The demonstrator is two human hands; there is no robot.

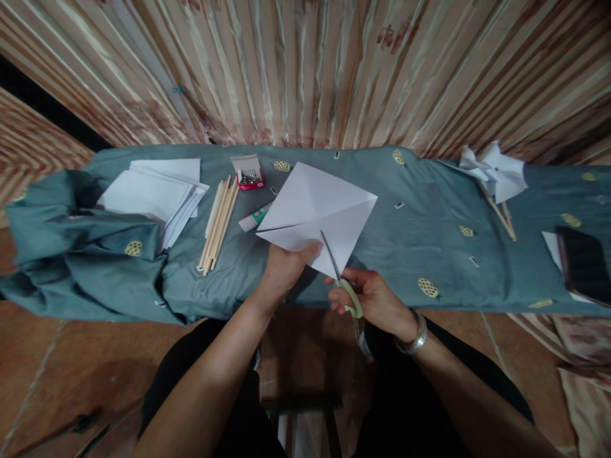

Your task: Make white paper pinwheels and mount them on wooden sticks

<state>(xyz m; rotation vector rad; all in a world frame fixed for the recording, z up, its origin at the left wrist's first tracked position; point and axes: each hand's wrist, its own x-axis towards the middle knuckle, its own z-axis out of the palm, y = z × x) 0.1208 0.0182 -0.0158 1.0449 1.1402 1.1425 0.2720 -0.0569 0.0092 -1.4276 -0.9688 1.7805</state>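
While the left hand [285,264] pinches the white sheet [329,194] near its lower left edge, thumb on top and other fingers hidden underneath, the right hand [375,296] has its fingers closed round the pale green handles of the scissors [354,298]. Sheet: square, turned cornerwise, plain, held above the near-middle part of the table [405,254]. Faint creases meet about its centre. Narrow slit runs in from the left corner, edges slightly parted; line from the right corner also visible, cut or fold cannot be told. Scissors at the bottom corner, one dark blade lying over the paper, pointing toward the centre.

Labels: green-and-white tube [255,217], partly under the sheet, bears print too small to read. Red box [251,182], flap up, small metal pieces inside; pale marking on its front, illegible.
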